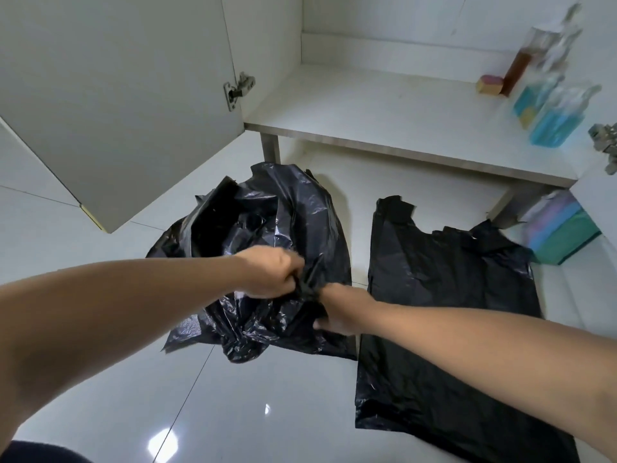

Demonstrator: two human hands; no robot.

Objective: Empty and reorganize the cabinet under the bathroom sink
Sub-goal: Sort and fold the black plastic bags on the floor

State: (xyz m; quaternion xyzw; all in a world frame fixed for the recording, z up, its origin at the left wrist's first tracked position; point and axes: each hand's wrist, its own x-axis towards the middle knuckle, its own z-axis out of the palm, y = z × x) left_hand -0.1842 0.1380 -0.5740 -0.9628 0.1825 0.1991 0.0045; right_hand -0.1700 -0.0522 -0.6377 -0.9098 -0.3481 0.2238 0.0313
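Note:
A crumpled heap of black plastic bags (267,228) lies on the white tiled floor in front of the open cabinet (384,105). My left hand (270,272) is clenched on a bunched fold of this black plastic near the heap's right side. Just below it, my right hand (337,315) grips the same plastic, its fingers partly hidden under the folds. To the right, a second black bag (444,312) is spread flat on the floor. On the cabinet shelf at the right stand bottles with blue liquid (551,118), an amber bottle (517,68) and a small pink-topped block (489,84).
The cabinet's left door (110,95) hangs open over the floor at the left. A stack of pastel and green packs (561,228) sits on the floor under the cabinet's right end. A door hinge (606,142) juts in at the right edge.

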